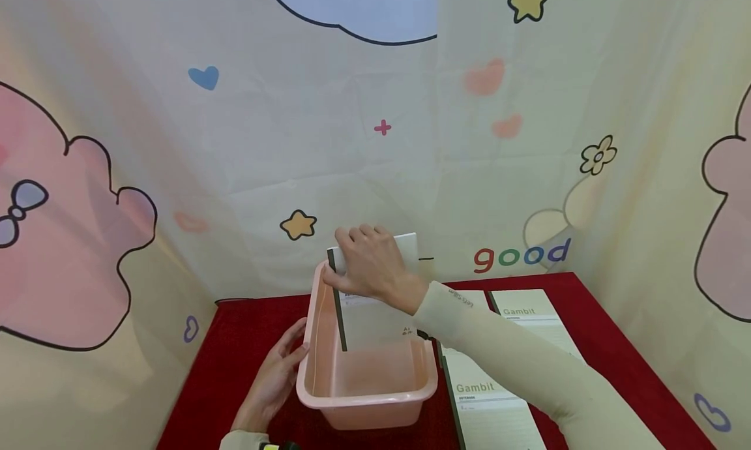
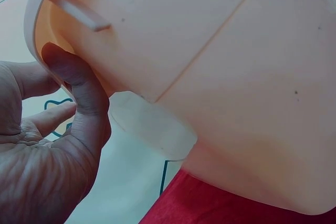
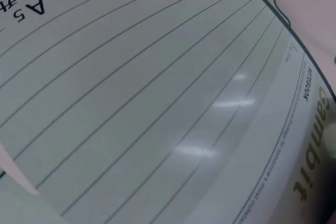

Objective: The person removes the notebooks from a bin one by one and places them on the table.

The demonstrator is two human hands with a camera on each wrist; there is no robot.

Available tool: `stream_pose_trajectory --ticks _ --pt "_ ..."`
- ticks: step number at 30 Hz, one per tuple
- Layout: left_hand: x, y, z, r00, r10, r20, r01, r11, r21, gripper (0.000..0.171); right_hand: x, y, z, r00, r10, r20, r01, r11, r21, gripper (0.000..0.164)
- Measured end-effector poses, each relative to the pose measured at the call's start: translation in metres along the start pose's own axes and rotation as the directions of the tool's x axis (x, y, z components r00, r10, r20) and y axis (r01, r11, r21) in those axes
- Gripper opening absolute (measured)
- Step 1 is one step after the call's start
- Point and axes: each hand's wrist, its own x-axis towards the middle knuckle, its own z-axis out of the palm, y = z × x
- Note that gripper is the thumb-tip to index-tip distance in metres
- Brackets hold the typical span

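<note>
My left hand [image 1: 274, 377] holds the left rim of a pink plastic basin [image 1: 372, 416]. In the left wrist view, the thumb [image 2: 86, 95] bends against the basin's outer wall [image 2: 236, 77] just under its lip. Over the basin, my right hand [image 1: 372, 264] grips the upper part of a pale notebook [image 1: 375, 323] with a dark spine. This notebook stands steeply upright, its lower part inside the basin. The right wrist view is filled by its lined cover [image 3: 136, 103], with "Gambit" lettering and "A5" on it; the right fingers are mostly hidden there.
Several more Gambit notebooks [image 1: 489, 407] lie to the right of the basin, partly covered by the right forearm [image 1: 516, 359]. A red cloth [image 1: 235, 345] covers the table. A patterned curtain [image 1: 328, 143] hangs close behind and on both sides.
</note>
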Motion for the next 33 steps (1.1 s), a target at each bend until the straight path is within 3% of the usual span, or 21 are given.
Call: stream_pose_trajectory --ticks 7,16,27,33 --pt "-0.001 0.002 0.0 1.0 0.007 0.006 -0.007 1.0 -0.002 0.058 0.0 0.007 -0.028 0.997 -0.008 -0.081 0.008 1.0 0.006 0.04" --pt "-0.001 0.0 0.0 1.0 0.011 0.008 -0.011 1.0 -0.013 0.058 -0.013 0.031 -0.048 0.986 0.011 -0.164 -0.007 1.0 0.026 0.037" --pt "-0.001 -0.004 0.0 1.0 0.009 0.028 -0.007 0.999 -0.045 0.059 -0.069 0.084 -0.062 0.991 0.054 -0.124 -0.053 0.999 0.012 0.037" --pt "0.0 -0.002 -0.001 1.0 0.008 0.029 -0.007 0.999 -0.04 0.059 -0.096 0.114 -0.069 0.985 0.097 -0.141 -0.097 0.995 0.003 0.037"
